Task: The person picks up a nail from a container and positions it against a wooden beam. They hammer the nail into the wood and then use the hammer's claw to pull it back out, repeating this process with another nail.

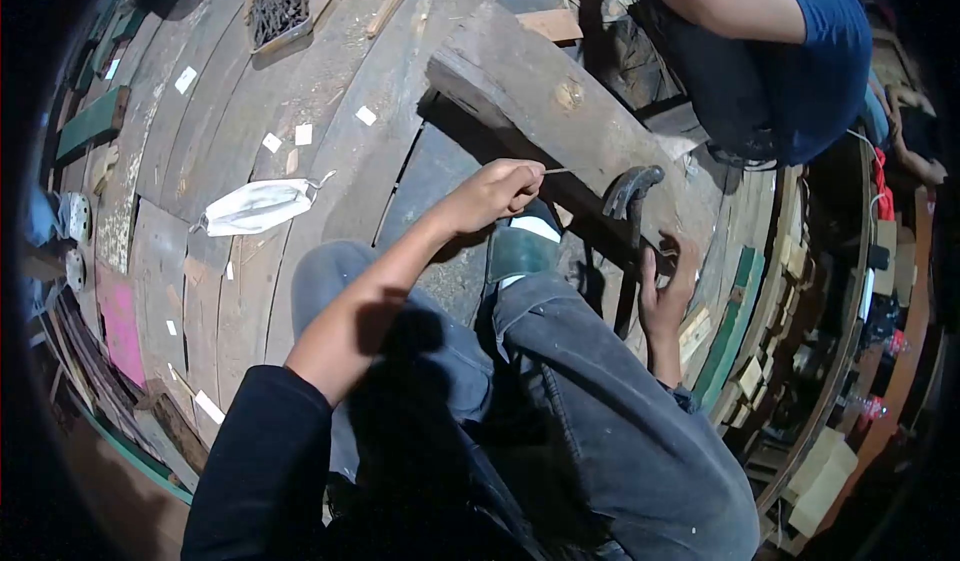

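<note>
My left hand [490, 199] is pinching a thin nail [568, 171] at one end, presumably leaving its shank exposed above the thick timber [530, 79]; my right hand [669, 297] is spreading loosely beside the hammer [632, 189], whose handle is lying within easy reach.

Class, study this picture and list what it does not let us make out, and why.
All in the head view:
Near end of the thin rod: hidden by the left hand.
Lower end of the hammer handle: hidden behind the jeans leg.
Head of the co-worker: cut off by the top edge.
Marks, if any, on the white slips: too small.
</note>
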A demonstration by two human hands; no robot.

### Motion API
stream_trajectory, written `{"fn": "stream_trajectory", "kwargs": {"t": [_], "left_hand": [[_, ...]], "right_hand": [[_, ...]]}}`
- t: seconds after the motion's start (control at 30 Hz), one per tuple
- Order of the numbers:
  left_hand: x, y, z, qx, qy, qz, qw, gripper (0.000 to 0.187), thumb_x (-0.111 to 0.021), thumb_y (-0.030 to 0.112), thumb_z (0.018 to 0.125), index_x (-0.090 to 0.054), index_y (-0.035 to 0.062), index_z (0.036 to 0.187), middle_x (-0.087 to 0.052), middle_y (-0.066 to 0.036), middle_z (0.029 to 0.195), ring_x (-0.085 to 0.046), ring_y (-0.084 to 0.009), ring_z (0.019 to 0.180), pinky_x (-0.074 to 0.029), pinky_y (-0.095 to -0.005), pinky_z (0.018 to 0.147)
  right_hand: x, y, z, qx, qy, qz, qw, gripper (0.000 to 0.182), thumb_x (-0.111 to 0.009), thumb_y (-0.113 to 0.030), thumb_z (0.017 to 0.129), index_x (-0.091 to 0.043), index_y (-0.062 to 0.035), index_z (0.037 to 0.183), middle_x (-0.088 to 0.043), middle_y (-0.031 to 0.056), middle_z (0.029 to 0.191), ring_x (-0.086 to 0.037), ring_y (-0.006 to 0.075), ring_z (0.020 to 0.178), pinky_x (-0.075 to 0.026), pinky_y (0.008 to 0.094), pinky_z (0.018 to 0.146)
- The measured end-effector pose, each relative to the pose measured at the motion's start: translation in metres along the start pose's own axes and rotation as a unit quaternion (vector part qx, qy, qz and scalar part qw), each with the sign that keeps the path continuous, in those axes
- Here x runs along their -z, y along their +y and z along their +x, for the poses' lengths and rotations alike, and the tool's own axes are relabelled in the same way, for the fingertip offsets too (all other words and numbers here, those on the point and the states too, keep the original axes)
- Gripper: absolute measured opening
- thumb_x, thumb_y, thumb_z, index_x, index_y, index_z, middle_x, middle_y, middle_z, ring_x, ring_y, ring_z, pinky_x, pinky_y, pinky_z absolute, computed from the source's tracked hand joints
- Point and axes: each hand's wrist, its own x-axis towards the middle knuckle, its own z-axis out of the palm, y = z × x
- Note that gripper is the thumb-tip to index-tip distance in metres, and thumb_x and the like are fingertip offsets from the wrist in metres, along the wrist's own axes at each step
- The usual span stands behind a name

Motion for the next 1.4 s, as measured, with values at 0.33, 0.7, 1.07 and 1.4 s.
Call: {"fn": "stream_trajectory", "kwargs": {"t": [0.33,0.7,1.07,1.4], "left_hand": [[-0.007,0.004,-0.001,0.06,-0.038,-0.047,0.996,0.035,-0.037,0.031,0.103,-0.036,0.0132,0.073,-0.027,0.007,0.06,-0.023,-0.0052,0.051,-0.02,-0.0243,0.046],[-0.008,-0.024,0.014,-0.148,0.1,0.311,0.933,0.041,-0.047,0.034,0.105,-0.054,-0.005,0.092,-0.049,-0.008,0.074,-0.05,-0.0158,0.074,-0.044,-0.0334,0.07],[-0.044,-0.042,0.027,-0.06,0.271,0.234,0.932,0.042,-0.045,0.033,0.104,-0.054,-0.006,0.089,-0.056,-0.029,0.081,-0.051,-0.0503,0.08,-0.043,-0.0479,0.069],[-0.046,-0.045,0.036,-0.056,0.296,0.241,0.923,0.039,-0.048,0.032,0.104,-0.058,-0.0055,0.098,-0.057,-0.026,0.08,-0.054,-0.0367,0.075,-0.046,-0.0408,0.069]], "right_hand": [[-0.028,-0.057,0.079,0.2,-0.031,0.036,0.979,0.025,-0.076,-0.009,0.079,-0.07,-0.0079,0.103,-0.06,0.0094,0.096,-0.059,0.0289,0.09,-0.049,0.0389,0.077],[-0.034,-0.025,0.105,0.187,-0.127,-0.028,0.974,0.023,-0.073,-0.01,0.078,-0.072,-0.0106,0.1,-0.062,0.0081,0.103,-0.059,0.0293,0.095,-0.049,0.0397,0.08],[-0.008,0.027,-0.038,-0.143,-0.046,0.028,0.988,0.034,-0.071,-0.015,0.089,-0.057,0.0009,0.115,-0.058,0.0175,0.103,-0.059,0.0321,0.095,-0.047,0.0392,0.083],[-0.059,0.088,-0.132,-0.314,-0.14,0.187,0.92,0.019,-0.053,-0.018,0.102,-0.054,-0.0018,0.112,-0.056,0.0105,0.098,-0.055,0.0187,0.09,-0.046,0.0317,0.082]]}}
